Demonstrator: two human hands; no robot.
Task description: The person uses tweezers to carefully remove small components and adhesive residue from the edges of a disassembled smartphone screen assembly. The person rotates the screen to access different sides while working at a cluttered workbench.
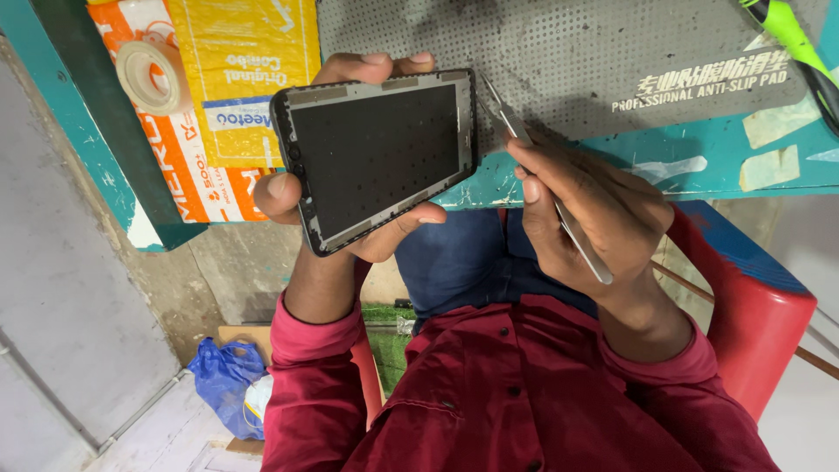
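Head view: I count one phone (377, 157), dark screen up, clamped in my left hand (350, 218) above lap. Right hand (594, 210) pinched shut on one tweezers (546, 188), tips at phone's edge. One tape roll (150, 77), one grey mat (612, 52).

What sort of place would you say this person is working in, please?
Probably a small phone repair bench: the left hand holds a phone, the right hand holds tweezers, and a grey perforated anti-slip mat covers the teal table.

even soft light, sharp focus, faint shadows
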